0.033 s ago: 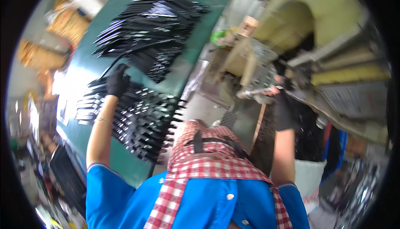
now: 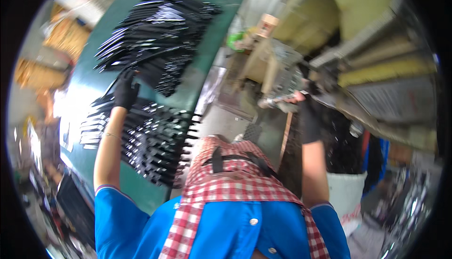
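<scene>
My left hand point(image 2: 125, 91), in a black glove, has its fingers curled on a thin black strip at the green panel-like tabletop point(image 2: 97, 164). It sits between an upper heap of glossy black strips point(image 2: 155, 33) and a lower heap point(image 2: 146, 146), whose ends overhang the right edge. Out to the right, my right hand point(image 2: 303, 106), gloved with bare fingertips showing, is closed on a blurred metal piece point(image 2: 278, 102) beside a yellowish machine point(image 2: 353, 19). Whether that piece is a handle or a loose part I cannot make out.
Brown sacks or bundles point(image 2: 66, 35) lie left of the table. A small green item point(image 2: 234, 41) and a pale carton point(image 2: 267, 25) are behind, near the machine. A dark mass of pieces point(image 2: 343, 146) and a white sack point(image 2: 346, 193) are below the machine at right.
The whole view has shifted slightly, so the table and machine appear further left. Both hands keep about the same places; the strip by my left hand looks less raised.
</scene>
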Demonstrator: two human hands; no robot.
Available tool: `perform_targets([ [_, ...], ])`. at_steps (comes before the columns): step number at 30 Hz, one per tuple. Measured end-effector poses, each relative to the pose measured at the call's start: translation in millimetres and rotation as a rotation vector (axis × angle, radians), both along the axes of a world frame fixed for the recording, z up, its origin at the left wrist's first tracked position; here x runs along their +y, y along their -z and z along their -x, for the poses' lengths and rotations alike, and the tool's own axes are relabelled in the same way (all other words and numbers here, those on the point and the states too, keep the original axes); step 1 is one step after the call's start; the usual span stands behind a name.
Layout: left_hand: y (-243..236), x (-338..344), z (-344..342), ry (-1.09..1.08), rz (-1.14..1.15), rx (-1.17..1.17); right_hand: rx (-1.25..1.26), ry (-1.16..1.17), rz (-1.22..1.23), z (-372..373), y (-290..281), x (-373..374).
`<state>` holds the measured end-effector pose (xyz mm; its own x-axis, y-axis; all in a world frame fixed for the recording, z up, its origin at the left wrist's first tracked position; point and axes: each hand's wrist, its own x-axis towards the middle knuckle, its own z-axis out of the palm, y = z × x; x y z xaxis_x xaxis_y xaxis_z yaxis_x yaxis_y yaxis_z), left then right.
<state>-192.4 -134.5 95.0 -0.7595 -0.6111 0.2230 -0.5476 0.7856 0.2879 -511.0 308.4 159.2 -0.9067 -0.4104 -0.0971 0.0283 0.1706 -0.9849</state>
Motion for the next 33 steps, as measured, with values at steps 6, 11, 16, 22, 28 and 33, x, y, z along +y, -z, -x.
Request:
perform_targets([
  [6, 40, -63, 79, -0.058, 0.040, -0.273, 0.140, -0.272, -0.113, -27, 49, 63],
  [11, 61, -68, 83, 0.033, 0.114, -0.087, 0.462, -0.207, -1.253, 20, 99, 231],
  [16, -6, 13, 115, 0.391, -0.066, -0.078, 0.197, -0.311, -1.354, 31, 94, 264],
  [22, -85, 151, 147, 0.715, -0.203, 0.050, 0.262, -0.200, -0.403, 16, 64, 179],
  [28, -110, 195, 160, 0.858, -0.167, -0.081, 0.137, -0.498, -0.276, -16, -26, 92],
  [33, -125, 192, 158, 0.862, -0.101, -0.188, 0.437, -0.505, -0.481, -18, -59, 74],
])
